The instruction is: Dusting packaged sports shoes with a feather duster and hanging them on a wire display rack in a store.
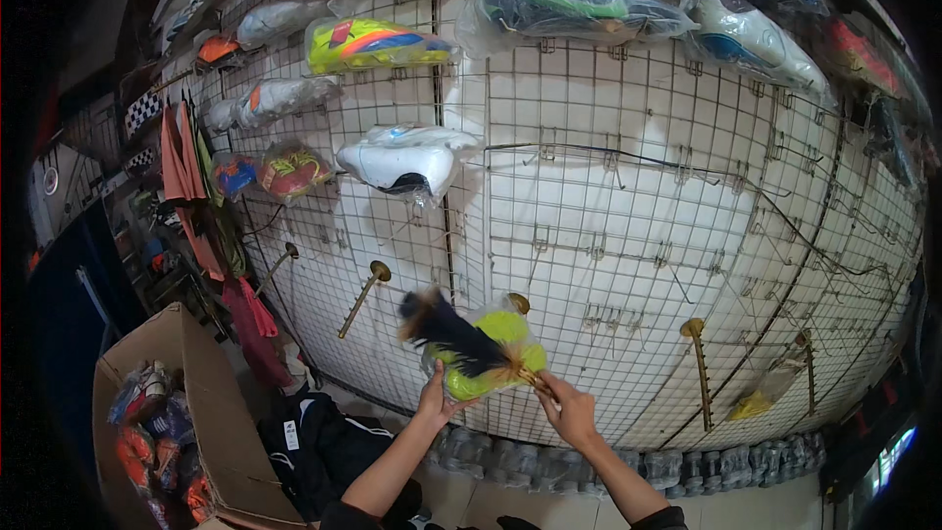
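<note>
A clear plastic bag of yellow-green balls (471, 383), seemingly tennis balls, is in front of the wire grid wall, with my left hand (439, 399) gripping its lower left side. My right hand (570, 408) is closed around the thin handle of a feather duster (471, 338). The duster's dark feathers, tan at the tip and base, lie across the front of the bag and hide part of the balls. A round brass-coloured hook plate (519, 302) shows just behind the bag's top.
Plastic-wrapped shoes (405, 162) hang on the wire grid (603, 213). Brass-coloured display arms (364, 302) stick out of it. A cardboard box (228, 412) of bagged shoes stands at lower left, beside black clothing (324, 442). Wrapped dumbbells (530, 464) line the floor along the wall.
</note>
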### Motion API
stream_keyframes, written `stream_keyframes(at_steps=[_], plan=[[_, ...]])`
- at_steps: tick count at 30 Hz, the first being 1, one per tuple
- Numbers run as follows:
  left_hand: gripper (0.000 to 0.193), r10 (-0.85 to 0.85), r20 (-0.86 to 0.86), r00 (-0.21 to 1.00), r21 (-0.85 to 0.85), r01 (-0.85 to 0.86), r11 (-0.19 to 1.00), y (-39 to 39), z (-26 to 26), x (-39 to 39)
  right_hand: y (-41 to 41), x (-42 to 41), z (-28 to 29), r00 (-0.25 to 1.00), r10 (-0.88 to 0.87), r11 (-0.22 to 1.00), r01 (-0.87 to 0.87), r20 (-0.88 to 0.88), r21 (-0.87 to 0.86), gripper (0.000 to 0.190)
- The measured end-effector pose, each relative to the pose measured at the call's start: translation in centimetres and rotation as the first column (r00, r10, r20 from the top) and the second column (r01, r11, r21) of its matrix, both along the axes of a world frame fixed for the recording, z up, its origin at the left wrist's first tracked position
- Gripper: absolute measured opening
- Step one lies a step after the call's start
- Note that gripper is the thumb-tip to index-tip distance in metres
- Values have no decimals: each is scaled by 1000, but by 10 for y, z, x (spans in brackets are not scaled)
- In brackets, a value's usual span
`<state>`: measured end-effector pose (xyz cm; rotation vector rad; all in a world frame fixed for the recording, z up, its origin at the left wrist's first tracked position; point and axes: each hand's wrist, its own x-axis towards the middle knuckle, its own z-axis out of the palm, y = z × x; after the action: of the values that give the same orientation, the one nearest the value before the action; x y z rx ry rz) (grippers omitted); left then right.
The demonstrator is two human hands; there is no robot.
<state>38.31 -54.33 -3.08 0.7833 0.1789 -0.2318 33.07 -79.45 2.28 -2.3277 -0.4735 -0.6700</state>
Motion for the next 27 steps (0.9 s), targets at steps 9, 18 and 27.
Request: stream_keyframes(at_steps=[9,18,27], plan=[[73,51,-7,999,113,-50,992,-5,-6,-3,-45,56,116,935,-213,975,222,283,0,26],[71,55,20,998,30,-55,998,-6,-3,-6,-52,90,110,987,-122,966,143,109,-214,28],[71,-39,-112,993,-110,27,994,6,0,-3,-33,74,97,828,-373,896,439,419,-70,48]])
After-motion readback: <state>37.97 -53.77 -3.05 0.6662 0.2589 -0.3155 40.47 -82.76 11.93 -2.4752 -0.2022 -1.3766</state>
